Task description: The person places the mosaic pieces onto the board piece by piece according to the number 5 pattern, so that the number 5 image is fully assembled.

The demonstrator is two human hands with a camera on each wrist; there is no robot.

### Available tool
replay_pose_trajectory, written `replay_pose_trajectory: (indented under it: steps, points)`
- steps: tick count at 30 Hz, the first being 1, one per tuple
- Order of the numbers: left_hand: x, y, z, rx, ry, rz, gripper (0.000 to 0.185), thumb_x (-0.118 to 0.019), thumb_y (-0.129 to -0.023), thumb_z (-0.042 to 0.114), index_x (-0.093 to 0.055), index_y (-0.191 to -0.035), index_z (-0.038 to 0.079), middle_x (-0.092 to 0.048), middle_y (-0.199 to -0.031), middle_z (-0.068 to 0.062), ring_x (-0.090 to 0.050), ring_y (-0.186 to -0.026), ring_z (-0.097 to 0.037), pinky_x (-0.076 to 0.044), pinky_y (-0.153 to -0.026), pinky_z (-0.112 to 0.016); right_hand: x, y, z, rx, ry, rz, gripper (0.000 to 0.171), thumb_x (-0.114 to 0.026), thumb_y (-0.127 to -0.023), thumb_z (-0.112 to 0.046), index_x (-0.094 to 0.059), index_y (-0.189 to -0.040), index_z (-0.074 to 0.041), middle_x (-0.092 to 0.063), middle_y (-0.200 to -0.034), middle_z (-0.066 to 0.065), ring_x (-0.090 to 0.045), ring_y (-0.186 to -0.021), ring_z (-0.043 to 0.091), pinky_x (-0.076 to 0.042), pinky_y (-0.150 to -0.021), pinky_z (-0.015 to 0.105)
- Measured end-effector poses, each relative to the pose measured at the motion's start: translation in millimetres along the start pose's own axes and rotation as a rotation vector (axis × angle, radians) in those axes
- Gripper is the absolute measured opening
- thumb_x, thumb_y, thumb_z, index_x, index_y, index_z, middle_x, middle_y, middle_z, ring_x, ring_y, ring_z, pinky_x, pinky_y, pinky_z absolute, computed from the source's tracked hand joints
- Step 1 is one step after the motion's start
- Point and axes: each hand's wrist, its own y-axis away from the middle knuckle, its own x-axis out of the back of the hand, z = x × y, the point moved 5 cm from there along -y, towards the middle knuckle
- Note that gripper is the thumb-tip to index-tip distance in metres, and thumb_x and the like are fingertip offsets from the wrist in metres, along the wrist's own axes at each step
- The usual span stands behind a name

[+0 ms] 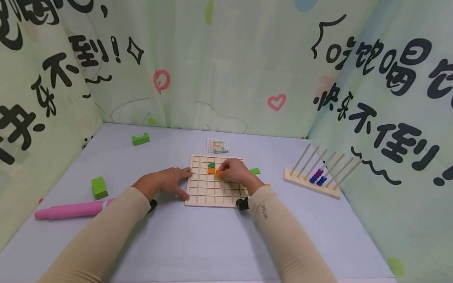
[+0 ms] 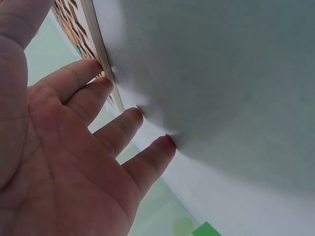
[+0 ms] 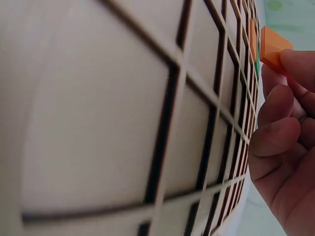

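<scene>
A gridded board point(image 1: 209, 190) is set flat near the middle of the table point(image 1: 194, 243). An orange tile point(image 1: 217, 174) is pinched between the thumb and index finger of the right hand point(image 1: 234, 170), over the far half of the board; whether it is met by the surface beneath cannot be told. A second orange tile point(image 1: 211, 171) is seated on the grid just left of the held one, and beyond it, toward the board's far edge, a green tile point(image 1: 211, 165) is laid. The left hand point(image 1: 165, 181) is opened, with its fingers spread, and is rested against the board's left edge, the thumb being placed by the near left corner. Past the board's right edge a green piece point(image 1: 255, 171) is seen, and an orange piece point(image 1: 267, 184) is mostly hidden by the right arm. A printed card point(image 1: 217, 145) is laid between board and far table edge. A notched block point(image 1: 140, 139) is found near the far left corner; a plain block point(image 1: 99, 187) is placed nearer the left edge, just beyond a pink tube point(image 1: 70, 210). Near the right edge a peg rack point(image 1: 306, 182) is stood, and purple and blue beads point(image 1: 319, 173) are carried on its middle pegs.
</scene>
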Motion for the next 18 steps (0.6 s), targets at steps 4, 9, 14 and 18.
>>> replay_pose_trajectory:
  steps: [4,9,14,18]
  points:
    - [0.4,0.1,1.4,0.008,0.006,-0.001,0.102,-0.087,-0.082,0.049,-0.036,-0.163,0.013,-0.024,-0.173,-0.006,-0.025,-0.158,-0.039,-0.026,-0.126,-0.055,-8,-3,-6,0.007,0.008,-0.019,0.005,-0.073,-0.095,-0.014,-0.072,-0.098,-0.009,-0.068,-0.098,0.005,-0.057,-0.089,0.021,-0.047,-0.074,0.028]
    - [0.6,0.7,0.6,0.001,0.007,-0.002,0.101,-0.086,-0.083,0.049,-0.036,-0.163,0.012,-0.024,-0.173,-0.005,-0.024,-0.158,-0.038,-0.026,-0.127,-0.055,-16,-7,-11,0.016,0.024,-0.025,0.004,-0.071,-0.096,-0.012,-0.071,-0.098,-0.009,-0.067,-0.101,0.005,-0.057,-0.090,0.021,-0.047,-0.075,0.029]
    - [0.8,0.9,0.2,-0.018,0.011,-0.003,0.100,-0.085,-0.084,0.050,-0.036,-0.162,0.012,-0.024,-0.173,-0.006,-0.024,-0.158,-0.038,-0.025,-0.127,-0.055,-21,-8,-17,0.040,0.093,-0.028,0.003,-0.070,-0.095,-0.010,-0.072,-0.097,-0.009,-0.068,-0.099,0.004,-0.057,-0.089,0.020,-0.047,-0.075,0.027]
    - [1.1,1.4,-0.4,-0.025,0.012,0.001,0.100,-0.085,-0.084,0.049,-0.037,-0.162,0.011,-0.024,-0.173,-0.006,-0.024,-0.158,-0.038,-0.025,-0.127,-0.055,-23,-8,-21,0.032,0.121,-0.029,0.004,-0.069,-0.096,-0.009,-0.073,-0.096,-0.009,-0.069,-0.096,0.004,-0.057,-0.088,0.020,-0.047,-0.074,0.027]
